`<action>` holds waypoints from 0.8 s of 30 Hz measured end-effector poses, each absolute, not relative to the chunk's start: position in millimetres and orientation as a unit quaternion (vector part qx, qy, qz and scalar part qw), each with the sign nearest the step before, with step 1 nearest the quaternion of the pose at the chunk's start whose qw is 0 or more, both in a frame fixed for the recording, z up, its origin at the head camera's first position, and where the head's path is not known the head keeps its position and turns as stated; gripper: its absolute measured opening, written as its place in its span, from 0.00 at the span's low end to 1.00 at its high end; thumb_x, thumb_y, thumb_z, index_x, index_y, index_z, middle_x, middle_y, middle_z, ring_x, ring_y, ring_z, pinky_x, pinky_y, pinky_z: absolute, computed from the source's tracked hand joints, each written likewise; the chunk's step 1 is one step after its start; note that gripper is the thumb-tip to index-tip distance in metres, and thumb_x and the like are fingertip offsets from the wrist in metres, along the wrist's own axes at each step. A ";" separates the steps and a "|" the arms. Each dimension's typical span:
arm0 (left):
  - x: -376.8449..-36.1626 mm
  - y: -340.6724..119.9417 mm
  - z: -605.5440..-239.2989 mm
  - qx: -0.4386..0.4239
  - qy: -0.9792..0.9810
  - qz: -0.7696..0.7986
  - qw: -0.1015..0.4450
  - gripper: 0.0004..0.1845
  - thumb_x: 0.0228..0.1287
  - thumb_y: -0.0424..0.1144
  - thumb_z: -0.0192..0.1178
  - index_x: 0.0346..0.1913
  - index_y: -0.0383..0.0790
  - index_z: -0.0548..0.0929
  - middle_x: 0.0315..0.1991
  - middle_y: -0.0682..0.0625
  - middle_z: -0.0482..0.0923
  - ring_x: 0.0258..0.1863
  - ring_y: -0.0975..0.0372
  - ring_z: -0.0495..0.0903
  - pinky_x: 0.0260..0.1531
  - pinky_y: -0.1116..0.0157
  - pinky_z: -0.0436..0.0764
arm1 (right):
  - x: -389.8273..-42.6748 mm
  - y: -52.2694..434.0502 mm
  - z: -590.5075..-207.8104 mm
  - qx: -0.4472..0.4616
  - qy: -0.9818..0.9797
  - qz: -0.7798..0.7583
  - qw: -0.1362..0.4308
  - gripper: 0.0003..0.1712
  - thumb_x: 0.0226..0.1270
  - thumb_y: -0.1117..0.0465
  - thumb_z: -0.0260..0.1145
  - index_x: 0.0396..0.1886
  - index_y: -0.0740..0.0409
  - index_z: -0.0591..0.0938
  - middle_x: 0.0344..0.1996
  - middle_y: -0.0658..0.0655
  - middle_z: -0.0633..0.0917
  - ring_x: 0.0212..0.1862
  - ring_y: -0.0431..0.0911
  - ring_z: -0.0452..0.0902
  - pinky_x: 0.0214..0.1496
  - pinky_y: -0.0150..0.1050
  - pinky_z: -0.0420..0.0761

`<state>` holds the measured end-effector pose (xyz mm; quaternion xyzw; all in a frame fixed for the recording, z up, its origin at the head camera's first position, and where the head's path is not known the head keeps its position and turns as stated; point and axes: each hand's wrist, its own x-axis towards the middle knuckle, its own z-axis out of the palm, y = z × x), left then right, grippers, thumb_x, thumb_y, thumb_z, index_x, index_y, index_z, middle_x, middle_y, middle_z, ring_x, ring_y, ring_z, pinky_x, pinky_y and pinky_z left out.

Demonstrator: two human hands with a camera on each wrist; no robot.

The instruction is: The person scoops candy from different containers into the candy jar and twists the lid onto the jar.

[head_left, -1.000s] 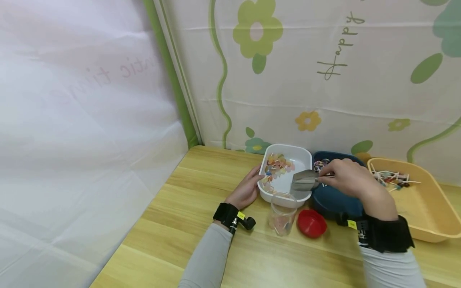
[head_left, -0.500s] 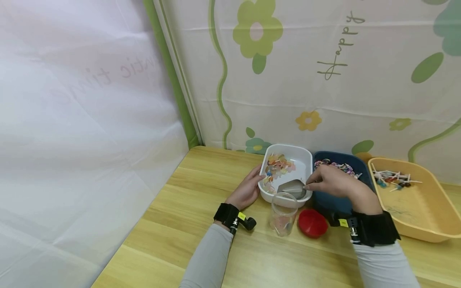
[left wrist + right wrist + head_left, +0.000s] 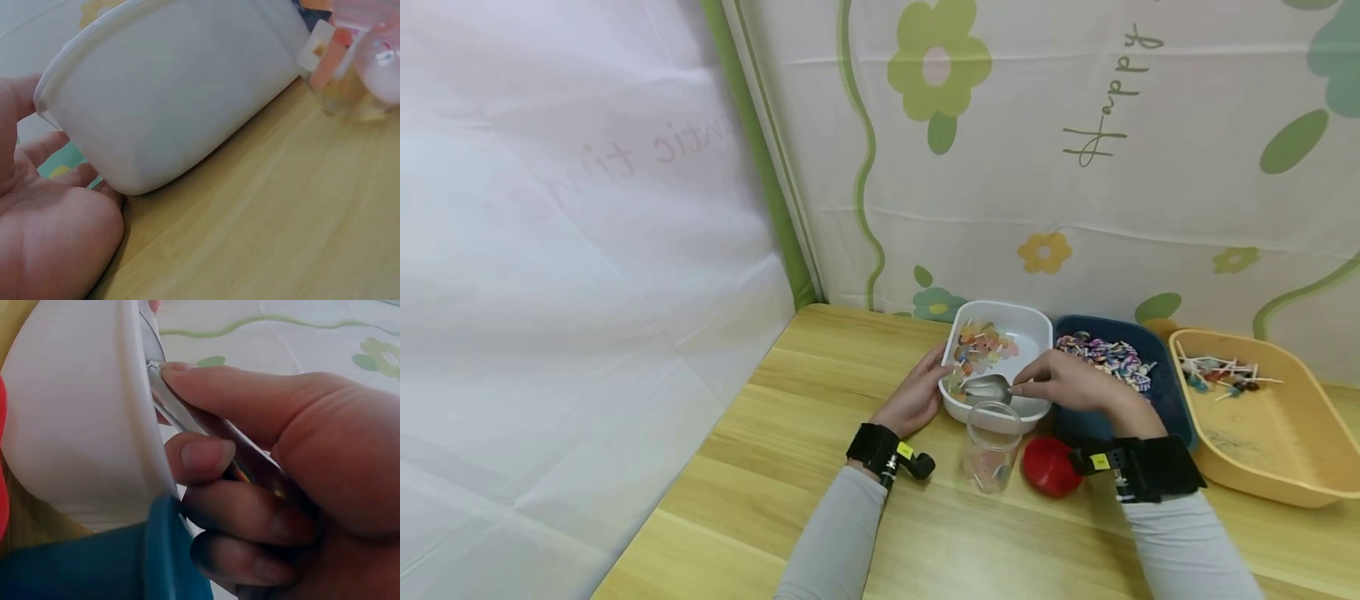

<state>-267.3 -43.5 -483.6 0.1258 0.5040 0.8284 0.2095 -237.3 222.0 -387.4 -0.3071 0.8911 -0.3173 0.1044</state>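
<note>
Metal scoop (image 3: 987, 388) dipped into the white tub (image 3: 1034, 331) of coloured sweets (image 3: 976, 348), one hand on either side of that tub.

The right hand (image 3: 1063, 385) has its grip curled round the scoop's handle, thumb on top; in the right wrist view the handle crosses the tub's rim and the bowl end is hidden behind the white wall. The left hand (image 3: 917, 394) lies against the tub's left wall with relaxed fingers, holding nothing; the left wrist view shows only palm and wall, blurred. Just in front of the tub on the worktop (image 3: 775, 467) stand a clear jar (image 3: 992, 446), its contents hard to make out, and a red lid (image 3: 1049, 467). Right of the tub sits a blue tray (image 3: 1172, 392), then a yellow tray (image 3: 1292, 467) cut by the frame edge.
</note>
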 end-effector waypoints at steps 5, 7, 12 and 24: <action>-267.4 -43.8 -483.5 0.131 0.503 0.828 0.210 0.30 0.83 0.33 0.42 0.83 0.50 0.55 0.83 0.47 0.47 0.81 0.54 0.49 0.79 0.56 0.52 | -239.5 228.2 -389.2 -0.328 0.873 -0.344 0.111 0.09 0.73 0.62 0.67 0.41 0.58 0.92 0.35 0.53 0.89 0.33 0.37 0.75 0.36 0.32 0.77; -267.5 -43.6 -483.5 0.125 0.504 0.829 0.209 0.30 0.83 0.33 0.43 0.82 0.50 0.55 0.83 0.48 0.47 0.81 0.55 0.49 0.79 0.57 0.52 | -239.9 231.4 -390.2 -0.330 0.866 -0.358 0.114 0.09 0.73 0.63 0.66 0.42 0.59 0.92 0.36 0.54 0.89 0.34 0.37 0.76 0.36 0.32 0.78; -266.5 -43.0 -481.8 0.115 0.502 0.831 0.210 0.31 0.82 0.32 0.44 0.82 0.49 0.55 0.83 0.48 0.47 0.80 0.55 0.50 0.79 0.57 0.53 | -240.1 238.3 -392.4 -0.324 0.853 -0.395 0.105 0.09 0.73 0.64 0.66 0.44 0.59 0.92 0.38 0.59 0.90 0.36 0.42 0.81 0.38 0.32 0.82; -265.5 -42.3 -481.1 0.112 0.499 0.835 0.203 0.30 0.82 0.32 0.45 0.81 0.49 0.58 0.82 0.51 0.49 0.81 0.56 0.46 0.80 0.58 0.49 | -241.1 244.8 -396.1 -0.304 0.851 -0.420 0.090 0.10 0.74 0.63 0.66 0.47 0.59 0.91 0.44 0.61 0.90 0.42 0.43 0.82 0.45 0.33 0.82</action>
